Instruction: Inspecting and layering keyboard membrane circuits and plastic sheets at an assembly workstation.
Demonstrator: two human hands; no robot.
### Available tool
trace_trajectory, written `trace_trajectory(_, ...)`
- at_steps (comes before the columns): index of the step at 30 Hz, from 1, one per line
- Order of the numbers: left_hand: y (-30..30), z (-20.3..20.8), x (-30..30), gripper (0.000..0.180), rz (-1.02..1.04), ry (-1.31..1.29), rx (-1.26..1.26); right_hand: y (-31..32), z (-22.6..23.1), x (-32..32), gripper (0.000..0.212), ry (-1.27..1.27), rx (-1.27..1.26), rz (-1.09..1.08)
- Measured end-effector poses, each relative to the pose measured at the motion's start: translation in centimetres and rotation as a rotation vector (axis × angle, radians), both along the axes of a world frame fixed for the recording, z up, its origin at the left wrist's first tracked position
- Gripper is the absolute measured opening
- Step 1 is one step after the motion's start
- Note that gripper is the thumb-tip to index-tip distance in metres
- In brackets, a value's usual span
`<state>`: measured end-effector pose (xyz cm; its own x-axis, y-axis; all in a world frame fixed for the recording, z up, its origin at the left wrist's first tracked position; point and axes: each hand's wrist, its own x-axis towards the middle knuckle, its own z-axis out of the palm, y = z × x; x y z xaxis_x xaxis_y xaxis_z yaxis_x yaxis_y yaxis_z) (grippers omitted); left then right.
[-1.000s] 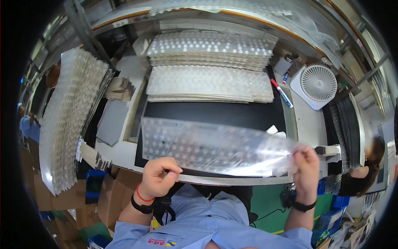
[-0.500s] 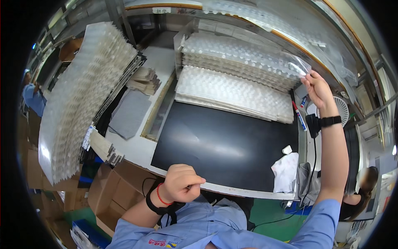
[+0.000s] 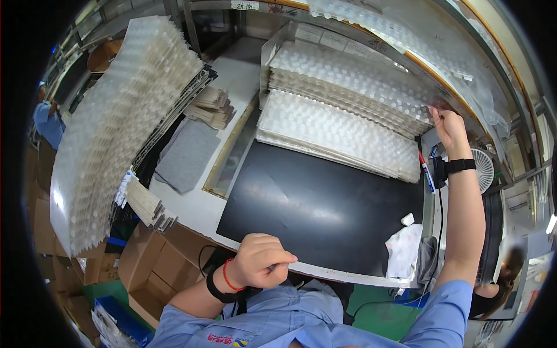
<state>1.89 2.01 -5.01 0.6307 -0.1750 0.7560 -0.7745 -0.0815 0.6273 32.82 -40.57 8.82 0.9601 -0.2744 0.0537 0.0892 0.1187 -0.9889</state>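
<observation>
My right hand (image 3: 450,129) reaches to the far right corner of the back stack of clear dimpled plastic sheets (image 3: 348,78). Its thumb and fingers are pinched at that corner, on the edge of a sheet. In front of this stack lies a lower pile of whitish dimpled sheets (image 3: 336,127), which neither hand touches. My left hand (image 3: 262,262), with a red string at the wrist, is curled closed over the table's front edge. Nothing shows in its fingers.
A black mat (image 3: 301,203) covers the table's front. A white cloth (image 3: 403,250), a marker (image 3: 427,174) and a small fan (image 3: 483,169) are at right. Leaning sheets (image 3: 122,127), grey cloths (image 3: 187,155) and a cardboard box (image 3: 154,272) are at left. A shelf edge (image 3: 400,55) overhangs the back.
The view has shifted, so the table appears farther right and lower. The raised, shiny sheet corner at my right fingers has come down toward the stack. My left hand stays closed.
</observation>
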Motion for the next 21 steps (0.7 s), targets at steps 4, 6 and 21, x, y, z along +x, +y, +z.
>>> trace_trajectory(4,-0.1,0.1,0.1,0.021,-0.002,0.016,-0.007,-0.3,0.1,0.3,0.031,0.003,0.013,0.006)
trace_trajectory(6,0.0,0.1,0.1,0.021,-0.005,0.024,-0.001,0.2,0.1,0.4,0.033,0.016,-0.006,0.003)
trace_trajectory(21,0.0,0.2,0.0,0.019,-0.006,0.059,0.037,13.7,-1.5,-5.0,0.058,-0.603,-1.801,-0.102)
